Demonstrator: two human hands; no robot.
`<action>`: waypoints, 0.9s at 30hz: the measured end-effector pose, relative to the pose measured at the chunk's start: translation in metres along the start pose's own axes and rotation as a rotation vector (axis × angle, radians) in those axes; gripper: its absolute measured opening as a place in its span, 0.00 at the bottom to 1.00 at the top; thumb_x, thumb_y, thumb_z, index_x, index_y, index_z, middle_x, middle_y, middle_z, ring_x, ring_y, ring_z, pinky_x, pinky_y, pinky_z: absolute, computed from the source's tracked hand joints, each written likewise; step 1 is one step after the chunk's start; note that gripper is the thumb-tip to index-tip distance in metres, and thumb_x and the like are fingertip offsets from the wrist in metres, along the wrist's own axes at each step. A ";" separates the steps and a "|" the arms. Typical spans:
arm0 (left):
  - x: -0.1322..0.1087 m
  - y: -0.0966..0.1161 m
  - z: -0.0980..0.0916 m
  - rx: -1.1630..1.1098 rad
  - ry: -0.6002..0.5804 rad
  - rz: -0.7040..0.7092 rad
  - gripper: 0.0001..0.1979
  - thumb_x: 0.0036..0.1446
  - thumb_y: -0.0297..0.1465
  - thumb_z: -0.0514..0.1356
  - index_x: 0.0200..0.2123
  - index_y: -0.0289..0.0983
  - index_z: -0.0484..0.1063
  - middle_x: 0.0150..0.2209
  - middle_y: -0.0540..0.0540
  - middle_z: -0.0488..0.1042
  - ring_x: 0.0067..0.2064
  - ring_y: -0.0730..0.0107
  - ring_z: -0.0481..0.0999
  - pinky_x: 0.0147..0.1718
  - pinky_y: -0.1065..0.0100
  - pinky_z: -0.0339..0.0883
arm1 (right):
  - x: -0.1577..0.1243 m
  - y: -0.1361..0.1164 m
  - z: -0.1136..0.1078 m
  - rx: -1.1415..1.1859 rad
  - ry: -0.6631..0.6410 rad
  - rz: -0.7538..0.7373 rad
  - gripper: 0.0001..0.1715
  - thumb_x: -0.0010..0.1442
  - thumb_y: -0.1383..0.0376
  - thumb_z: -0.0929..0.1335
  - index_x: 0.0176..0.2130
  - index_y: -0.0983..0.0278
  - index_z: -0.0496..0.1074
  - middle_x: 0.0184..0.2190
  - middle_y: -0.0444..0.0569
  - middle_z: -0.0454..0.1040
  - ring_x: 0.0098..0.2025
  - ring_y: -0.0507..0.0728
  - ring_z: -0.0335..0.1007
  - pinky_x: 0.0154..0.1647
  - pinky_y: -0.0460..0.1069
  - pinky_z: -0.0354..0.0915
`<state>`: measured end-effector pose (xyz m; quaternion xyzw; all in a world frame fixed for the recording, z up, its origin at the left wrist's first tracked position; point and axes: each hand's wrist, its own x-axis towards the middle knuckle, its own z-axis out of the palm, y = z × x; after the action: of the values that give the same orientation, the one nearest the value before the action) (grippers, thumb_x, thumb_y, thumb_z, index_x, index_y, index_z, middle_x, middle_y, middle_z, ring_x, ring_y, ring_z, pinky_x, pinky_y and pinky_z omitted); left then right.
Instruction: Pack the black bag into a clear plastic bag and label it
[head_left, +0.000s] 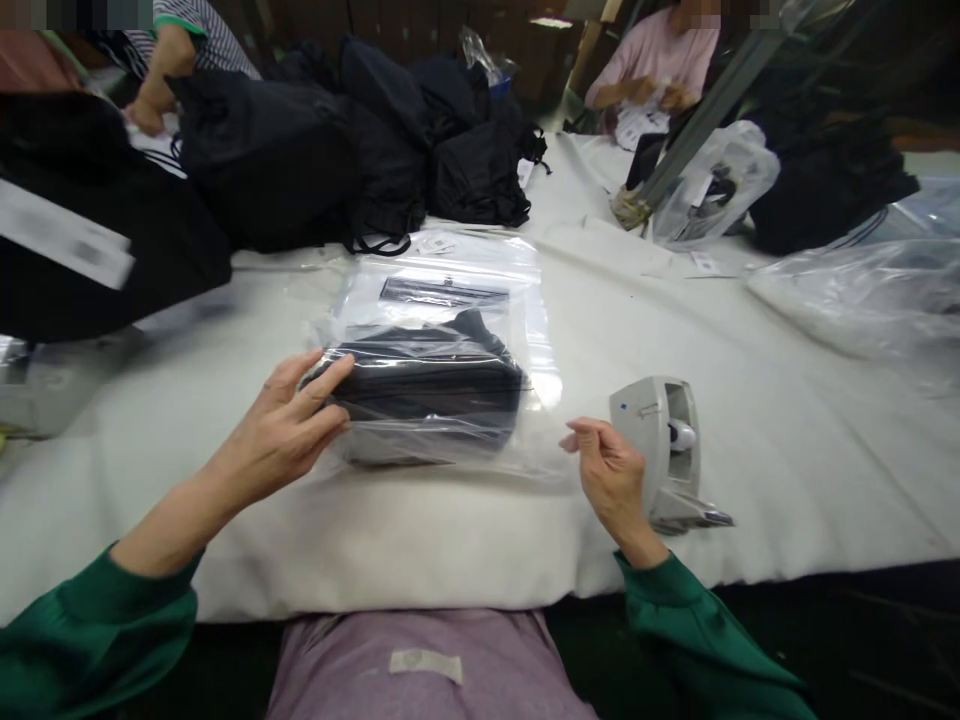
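- One black fabric article (pixel 165 270) with a large white label (pixel 60 230) stands out at our far left, beyond our left hand.
- Behind it, past the same hand, we see a co-worker in a striped top (pixel 214 40).
- Our left hand (pixel 281 430), in a green sleeve, is open, its fingers spread and touching the left end of the bundle between our hands.
- Ahead of that hand, well beyond its fingertips, we have a heap of black drawstring fabric bags (pixel 262 150).
- Between our hands, on the white cloth-covered table (pixel 450 540), lies a clear, flat plastic bag (pixel 532 300) with a folded black fabric bundle (pixel 435 385) inside.
- Our right hand (pixel 609 475) has curled fingers just beside the bag's lower right corner; we cannot tell whether they pinch any film.
- Just right of that hand we see a grey, angular plastic device (pixel 649 440) with a white roller.
- Well beyond the right hand sits a person in pink (pixel 690 50).
- Farther right of it, we see black fabric (pixel 825 190) and loose clear plastic (pixel 862 290).
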<state>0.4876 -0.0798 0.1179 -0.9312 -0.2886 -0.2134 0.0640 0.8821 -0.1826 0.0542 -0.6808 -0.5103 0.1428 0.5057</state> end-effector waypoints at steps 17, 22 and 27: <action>0.018 -0.010 0.018 -0.208 0.221 -0.055 0.09 0.55 0.24 0.63 0.26 0.37 0.66 0.43 0.43 0.79 0.42 0.65 0.78 0.47 0.60 0.70 | 0.026 0.000 0.024 -0.307 0.344 -0.217 0.14 0.64 0.62 0.65 0.46 0.65 0.74 0.35 0.53 0.75 0.39 0.61 0.72 0.45 0.57 0.69; 0.019 -0.010 0.015 -0.209 0.212 -0.059 0.10 0.54 0.23 0.64 0.26 0.37 0.66 0.42 0.43 0.80 0.40 0.65 0.78 0.46 0.60 0.70 | 0.012 -0.065 0.027 -0.308 0.169 -0.825 0.21 0.67 0.62 0.65 0.58 0.59 0.65 0.53 0.55 0.72 0.57 0.64 0.68 0.59 0.63 0.60; 0.013 -0.021 0.002 -0.245 0.063 -0.079 0.09 0.58 0.26 0.61 0.27 0.37 0.67 0.48 0.41 0.78 0.44 0.63 0.78 0.47 0.62 0.70 | 0.048 -0.081 0.074 -0.442 -0.222 -0.970 0.36 0.63 0.43 0.65 0.60 0.61 0.65 0.60 0.59 0.66 0.62 0.69 0.59 0.65 0.71 0.39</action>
<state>0.4868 -0.0554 0.1215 -0.9127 -0.2946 -0.2786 -0.0496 0.8062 -0.1045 0.1042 -0.4382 -0.8341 -0.1465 0.3014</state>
